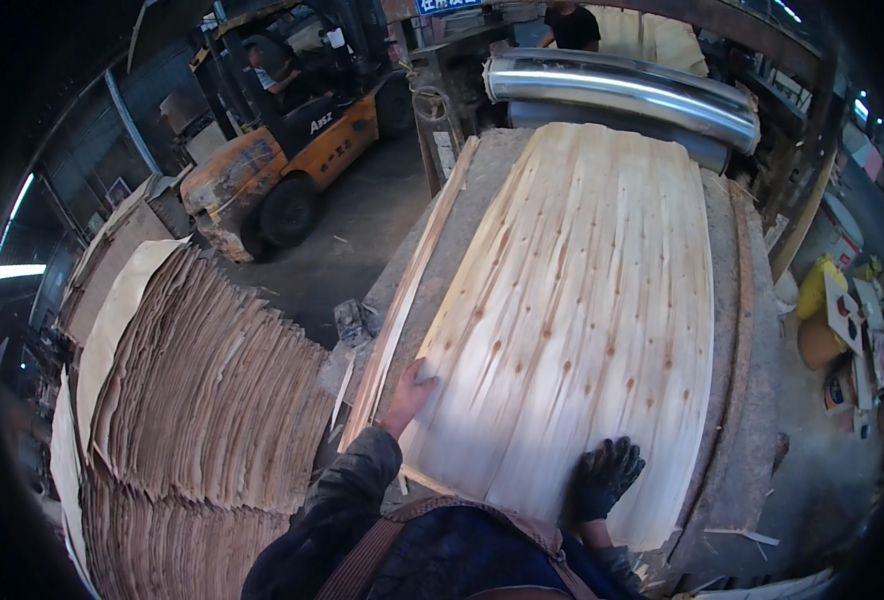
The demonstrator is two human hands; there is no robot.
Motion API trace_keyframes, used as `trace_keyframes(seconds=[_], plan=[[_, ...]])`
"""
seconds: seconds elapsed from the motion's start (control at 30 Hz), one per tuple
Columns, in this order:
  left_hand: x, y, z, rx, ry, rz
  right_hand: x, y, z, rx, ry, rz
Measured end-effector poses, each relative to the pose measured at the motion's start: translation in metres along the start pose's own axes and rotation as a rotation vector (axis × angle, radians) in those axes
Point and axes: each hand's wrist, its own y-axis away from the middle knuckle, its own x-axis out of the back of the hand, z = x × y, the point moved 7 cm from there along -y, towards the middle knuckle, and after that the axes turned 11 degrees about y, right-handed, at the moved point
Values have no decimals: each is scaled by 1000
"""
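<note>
A large pale wood veneer sheet [572,300], dotted with brown knots, lies lengthwise on the worktable [732,420] in front of me. At its near left edge is my bare left hand [411,397], thumb and fingers apart, touching the border of the sheet. My right hand [607,478], in a dark glove, rests flat on the near right part of the veneer with its fingers stretched out. Beyond the sheet's far end runs a shiny metal roller [622,90], with a darker roller beneath it.
Tall stacks of veneer sheets [212,390] stand at my left. Narrow wood strips [412,290] lie along the table's left side. An orange forklift [282,165] with a person seated in it is at the far left. Another person [572,28] stands behind the roller. Assorted items, including a yellow bag [820,285], sit at right.
</note>
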Motion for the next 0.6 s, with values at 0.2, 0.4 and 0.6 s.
trace_keyframes(seconds=[0.2, 0.4, 0.6], plan=[[13, -15, -2, 342, 486, -95, 16, -1, -2, 44, -40, 14], [27, -11, 16, 461, 713, -318, 19, 1, 9, 34, -219, 82], [41, 20, 25, 623, 724, -556, 24, 11, 2, -74, -816, -66]])
